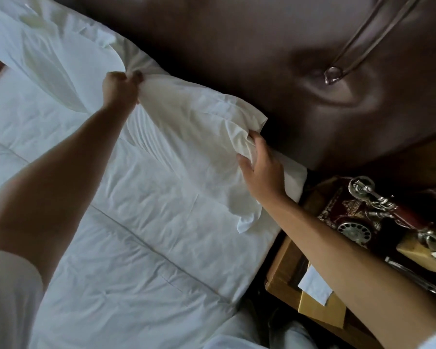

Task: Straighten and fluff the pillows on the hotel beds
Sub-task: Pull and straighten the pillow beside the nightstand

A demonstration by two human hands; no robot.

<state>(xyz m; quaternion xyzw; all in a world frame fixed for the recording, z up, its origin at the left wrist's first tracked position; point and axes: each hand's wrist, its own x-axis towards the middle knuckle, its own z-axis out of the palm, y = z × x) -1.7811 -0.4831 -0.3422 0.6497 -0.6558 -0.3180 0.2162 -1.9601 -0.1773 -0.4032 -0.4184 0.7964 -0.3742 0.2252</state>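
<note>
Mid-job, by the look of it. Pillow lying centre frame, along the dark padded headboard, on top of the white duvet. Case wrinkled and slack, loose end trailing toward lower right near the bed edge; not yet plump or squared.

Left hand at centre-left: fingers curled tight, bunching a fistful of case fabric at the pillow's upper-left end, cloth pulled taut from the fist. Right hand at centre-right: fingers spread and partly curled over the bunched open end of the case, thumb on the near side, gripping the folds by the headboard gap.

Second pillow in upper left, also creased, looks untouched; probably next.

Left to do, as judged: pull case smooth, shake/fluff, set straight vs. headboard, then the other pillow. Other beds not in view, so can't tell.

Nightstand w/ an old-style dial phone at lower right, just beside the bed.
</note>
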